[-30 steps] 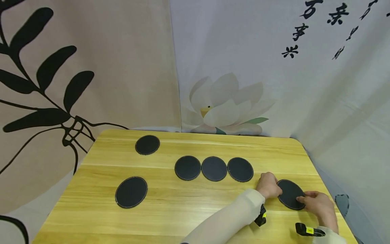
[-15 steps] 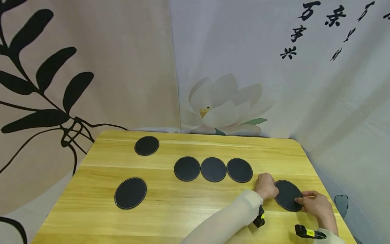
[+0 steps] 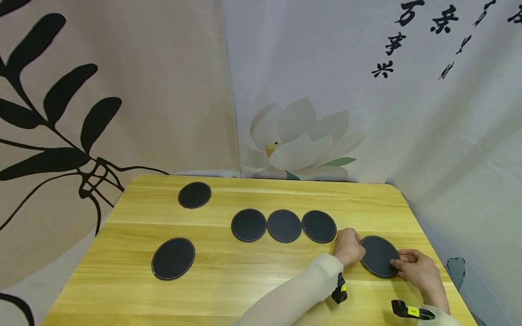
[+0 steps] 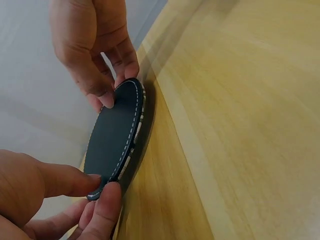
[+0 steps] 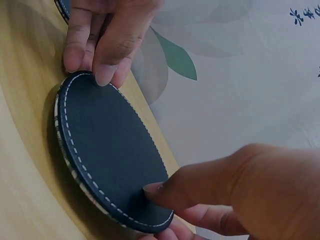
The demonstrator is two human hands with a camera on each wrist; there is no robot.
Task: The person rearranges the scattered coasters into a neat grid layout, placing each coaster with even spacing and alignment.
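Observation:
A round black coaster (image 3: 380, 256) with white edge stitching is held between both hands at the right side of the table. My left hand (image 3: 349, 246) pinches its left edge; in the left wrist view the thumb lies on top and fingers sit under the rim. On the opposite edge, my right hand (image 3: 420, 270) pinches with the thumb over the top face. A gap and shadow show beneath the coaster (image 4: 112, 137) in the left wrist view, so it appears slightly raised and tilted. Just left of my hands, three more coasters (image 3: 284, 226) lie side by side in a row.
Two separate coasters lie on the left part of the wooden table (image 3: 244, 280): a far coaster (image 3: 194, 195) and a nearer coaster (image 3: 173, 258). A printed curtain (image 3: 306, 90) hangs behind the table and along its right side.
Both hands have moved the held coaster a little to the left and away from me, toward the row. The other coasters stay in place; the head view shifts slightly.

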